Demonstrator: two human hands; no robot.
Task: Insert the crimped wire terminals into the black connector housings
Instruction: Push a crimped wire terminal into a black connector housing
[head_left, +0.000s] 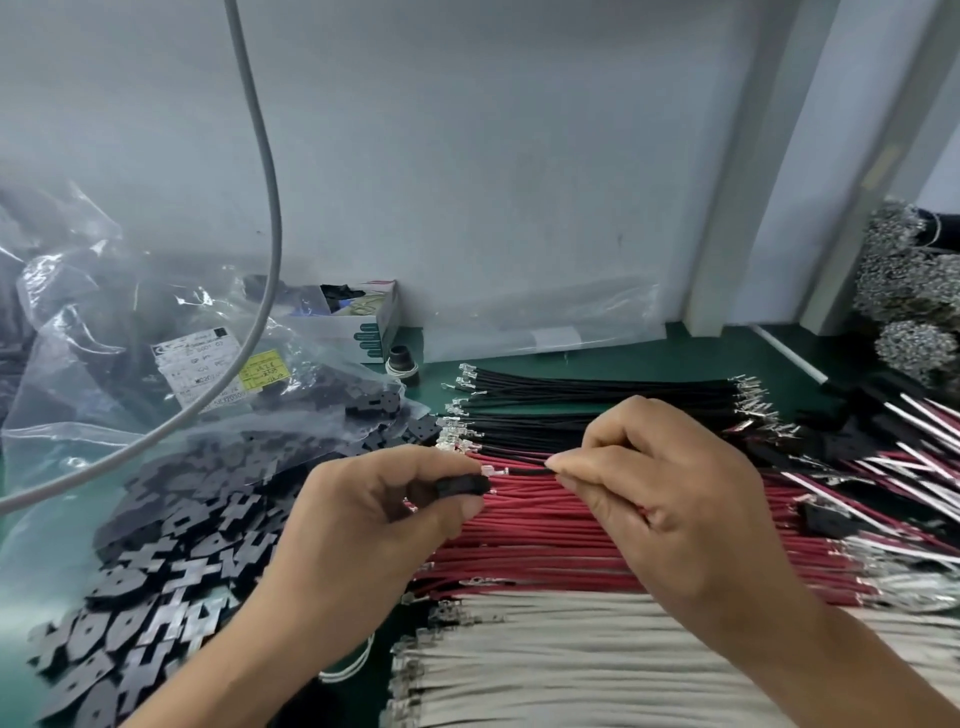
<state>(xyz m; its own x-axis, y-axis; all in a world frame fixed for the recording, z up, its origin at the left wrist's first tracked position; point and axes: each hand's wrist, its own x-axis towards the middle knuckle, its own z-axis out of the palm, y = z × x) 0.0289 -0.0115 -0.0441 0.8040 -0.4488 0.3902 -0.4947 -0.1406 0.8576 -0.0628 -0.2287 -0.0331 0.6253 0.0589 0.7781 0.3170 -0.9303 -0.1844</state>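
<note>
Left hand (384, 499) pinches one black connector housing (462, 486) between thumb and fingers, open face toward the right. Right hand (660, 467) pinches a black wire (524, 470) just behind its crimped terminal (493, 471). Terminal tip sits right at the housing mouth, close to touching; can't tell if it has entered a cavity yet.

Both hands hover over the red wires (597, 530) on the green bench (701, 348). Black wires (597, 400) lie behind them, white wires (597, 660) in front. Loose black housings (171, 561) are heaped at my left, partly under a clear plastic bag (130, 322).

How I'd do this step well:
- Keep the grip close behind the crimp so the wire doesn't buckle when pushed.
- Line the terminal straight with the cavity, no angle.
- Check terminal orientation before pushing; too blurred here to confirm the locking side.
- Hold the housing firmly but leave the mouth uncovered.
- Push straight until it seats, then a light tug back to verify.

Risk: wrong cavity or a bent terminal if I force it.
</note>
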